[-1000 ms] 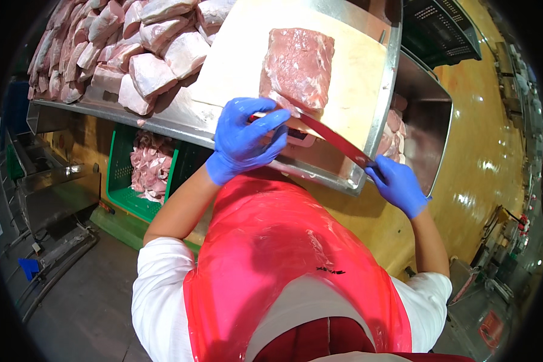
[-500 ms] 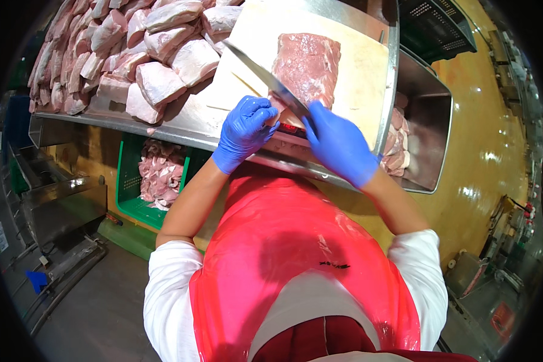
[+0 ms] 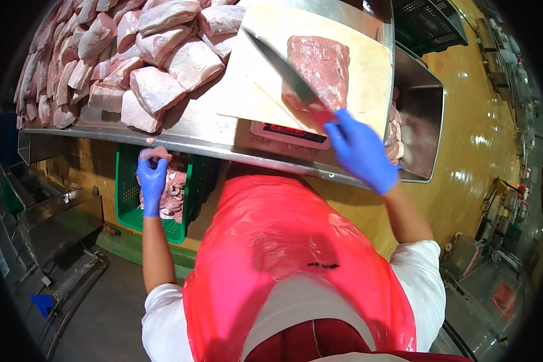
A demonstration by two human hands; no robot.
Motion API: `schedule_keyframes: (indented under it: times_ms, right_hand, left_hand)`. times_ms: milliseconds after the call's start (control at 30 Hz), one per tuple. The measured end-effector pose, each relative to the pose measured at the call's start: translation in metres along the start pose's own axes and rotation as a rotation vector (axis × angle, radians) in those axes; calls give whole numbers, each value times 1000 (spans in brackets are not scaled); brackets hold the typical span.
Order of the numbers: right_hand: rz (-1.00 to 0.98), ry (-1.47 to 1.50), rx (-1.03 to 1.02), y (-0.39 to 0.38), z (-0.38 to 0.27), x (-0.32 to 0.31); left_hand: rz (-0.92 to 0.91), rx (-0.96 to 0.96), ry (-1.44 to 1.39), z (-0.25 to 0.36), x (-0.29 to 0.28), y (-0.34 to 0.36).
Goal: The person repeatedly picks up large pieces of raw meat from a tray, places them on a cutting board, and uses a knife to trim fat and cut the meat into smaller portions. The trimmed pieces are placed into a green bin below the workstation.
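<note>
My left hand, in a blue glove, pinches a small pink meat scrap above a green perforated crate of trimmings below the counter. My gloved right hand grips a knife with a long blade angled up-left across a pale cutting board. A boneless slab of pink meat lies on the board beside and partly under the blade. A scale with a red display sits at the board's near edge.
Many pale meat pieces are piled on the steel counter at upper left. A steel bin with meat is at right, a dark crate behind it. Steel equipment stands at left; yellow floor runs down the right.
My left hand has moved from the board down-left to the crate with a meat scrap. My right hand has brought the knife up onto the board, its blade turned up-left.
</note>
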State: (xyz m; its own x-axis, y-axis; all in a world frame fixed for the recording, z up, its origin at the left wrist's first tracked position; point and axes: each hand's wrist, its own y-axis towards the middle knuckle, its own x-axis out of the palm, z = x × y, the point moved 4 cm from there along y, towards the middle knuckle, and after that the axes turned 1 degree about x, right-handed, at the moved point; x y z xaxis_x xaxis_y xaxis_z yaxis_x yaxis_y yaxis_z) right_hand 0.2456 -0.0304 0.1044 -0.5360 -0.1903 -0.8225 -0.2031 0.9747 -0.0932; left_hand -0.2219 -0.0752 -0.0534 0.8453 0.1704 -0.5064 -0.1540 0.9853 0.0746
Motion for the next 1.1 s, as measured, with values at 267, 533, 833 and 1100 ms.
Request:
schedule_keyframes:
  times_ms: [267,533,833,1100]
  right_hand:
    - [598,1024,336,60,93,24]
    - [693,1241,219,55,43,65]
    - [350,458,63,0,26,37]
    - [73,182,-35,-20,28,43]
  left_hand:
    - [-41,442,-119,170,128,87]
    - [-767,581,-197,271,291,193]
    - [26,672,-30,223,158,71]
    - [-13,706,92,220,201,63]
